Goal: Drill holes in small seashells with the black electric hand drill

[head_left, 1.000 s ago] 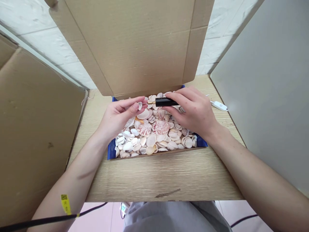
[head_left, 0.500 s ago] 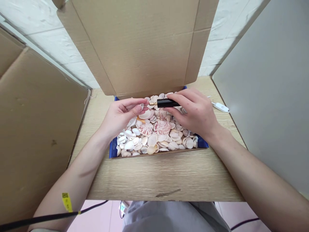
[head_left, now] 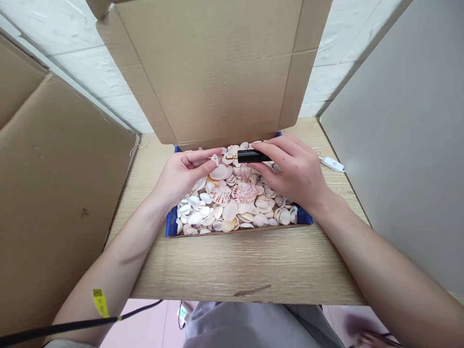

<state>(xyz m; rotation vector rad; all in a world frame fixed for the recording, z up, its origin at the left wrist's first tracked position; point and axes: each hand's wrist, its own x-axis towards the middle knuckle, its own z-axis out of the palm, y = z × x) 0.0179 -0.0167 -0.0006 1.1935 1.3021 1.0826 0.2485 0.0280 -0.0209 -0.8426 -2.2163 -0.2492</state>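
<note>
Between the thumb and fingers of my left hand (head_left: pixel 186 169) is a small white seashell (head_left: pixel 215 159). My right hand (head_left: pixel 295 164) grips a black mini electric drill (head_left: pixel 252 155), held level with its brass chuck and thin bit pointing left at the shell. The bit meets the shell near my fingertips; how deep it goes I cannot make out. Both hands are over the back half of a shallow box with blue sides (head_left: pixel 305 216), filled with loose shells. Two red-and-white scallop shells (head_left: pixel 245 192) lie near its middle.
The box's cardboard lid (head_left: pixel 217 72) stands up behind. Cardboard (head_left: pixel 54 159) walls the left, a grey panel (head_left: pixel 395 135) the right. A white inline switch (head_left: pixel 331 164) lies on the wooden table (head_left: pixel 239 266). A black cable (head_left: pixel 65 328) with a yellow tag crosses my left forearm.
The shell in my left hand has turned slightly and shows more of its face. The drill's chuck sits a little farther from it. A dark blurred shape has appeared on the floor at lower right.
</note>
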